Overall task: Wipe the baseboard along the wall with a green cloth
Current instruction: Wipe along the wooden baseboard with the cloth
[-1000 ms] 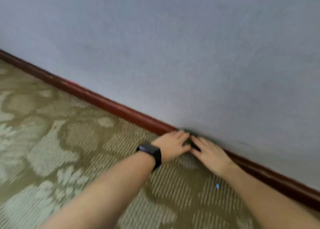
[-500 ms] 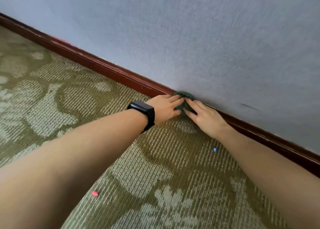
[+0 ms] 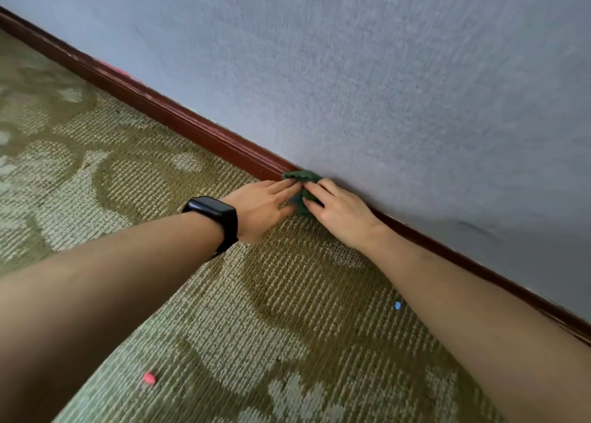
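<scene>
A dark red-brown baseboard (image 3: 179,120) runs diagonally from upper left to lower right under a grey wall (image 3: 383,71). A small bunched green cloth (image 3: 302,176) is pressed against the baseboard near the middle. My left hand (image 3: 260,207), with a black watch on its wrist, holds the cloth from the left, fingers flat on it. My right hand (image 3: 340,210) presses it from the right. Both hands cover most of the cloth; only its top edge and a strip between the fingers show.
Olive green patterned carpet (image 3: 160,179) covers the floor up to the baseboard. A small pink bit (image 3: 149,378) lies on the carpet near my left forearm, and a small blue bit (image 3: 397,305) lies near my right forearm.
The view has tilted down and closed in, so the hands sit higher in the frame. Both hands stay on the cloth at the baseboard, and more of the green cloth shows now.
</scene>
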Demonstrator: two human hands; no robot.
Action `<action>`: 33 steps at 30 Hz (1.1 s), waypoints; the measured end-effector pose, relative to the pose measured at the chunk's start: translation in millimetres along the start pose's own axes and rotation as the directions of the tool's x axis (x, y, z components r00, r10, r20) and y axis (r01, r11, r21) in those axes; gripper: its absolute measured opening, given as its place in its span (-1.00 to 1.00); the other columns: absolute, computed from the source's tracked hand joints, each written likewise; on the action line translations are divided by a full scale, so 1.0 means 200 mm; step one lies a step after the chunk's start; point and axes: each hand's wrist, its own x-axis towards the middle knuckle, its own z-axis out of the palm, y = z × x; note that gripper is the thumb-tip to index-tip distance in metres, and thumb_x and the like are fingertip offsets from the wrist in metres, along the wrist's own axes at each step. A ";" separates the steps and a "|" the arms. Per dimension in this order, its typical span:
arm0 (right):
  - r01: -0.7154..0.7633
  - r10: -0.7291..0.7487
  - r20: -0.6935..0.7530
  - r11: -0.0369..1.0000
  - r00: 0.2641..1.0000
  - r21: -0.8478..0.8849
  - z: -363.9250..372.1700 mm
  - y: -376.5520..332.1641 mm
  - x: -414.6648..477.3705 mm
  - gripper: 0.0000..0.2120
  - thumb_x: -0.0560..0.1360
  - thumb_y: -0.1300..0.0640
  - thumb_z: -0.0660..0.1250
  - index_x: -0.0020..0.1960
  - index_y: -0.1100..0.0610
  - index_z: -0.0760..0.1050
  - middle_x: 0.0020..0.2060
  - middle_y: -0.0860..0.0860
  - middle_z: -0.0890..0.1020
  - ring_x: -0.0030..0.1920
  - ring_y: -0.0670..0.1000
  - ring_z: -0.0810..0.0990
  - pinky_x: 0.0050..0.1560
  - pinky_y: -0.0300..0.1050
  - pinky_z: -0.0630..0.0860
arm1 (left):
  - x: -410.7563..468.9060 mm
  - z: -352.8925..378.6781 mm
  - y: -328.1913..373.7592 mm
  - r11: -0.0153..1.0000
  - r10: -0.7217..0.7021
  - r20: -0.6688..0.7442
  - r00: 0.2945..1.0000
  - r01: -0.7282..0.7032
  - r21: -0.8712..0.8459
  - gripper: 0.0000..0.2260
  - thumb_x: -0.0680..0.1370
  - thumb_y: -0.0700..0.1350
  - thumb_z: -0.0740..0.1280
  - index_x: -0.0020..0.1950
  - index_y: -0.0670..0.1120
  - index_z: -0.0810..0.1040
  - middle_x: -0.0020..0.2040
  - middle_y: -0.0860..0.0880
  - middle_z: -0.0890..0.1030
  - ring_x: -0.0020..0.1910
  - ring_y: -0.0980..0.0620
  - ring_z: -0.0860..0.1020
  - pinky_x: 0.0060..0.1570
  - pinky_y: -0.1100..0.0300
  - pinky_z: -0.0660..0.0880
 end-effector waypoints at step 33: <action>0.079 -0.084 -0.130 0.996 0.988 -0.044 -0.05 0.03 -0.04 -0.69 0.07 0.29 0.64 -0.22 0.29 0.68 -0.12 0.19 0.72 -0.14 0.14 0.70 -0.27 -0.10 0.66 | 0.07 -0.04 -0.08 0.990 0.139 -0.063 0.988 -0.138 0.023 -0.47 0.56 -0.14 0.17 0.50 -0.19 0.11 0.53 -0.16 0.13 0.50 -0.05 0.10 0.46 0.02 0.19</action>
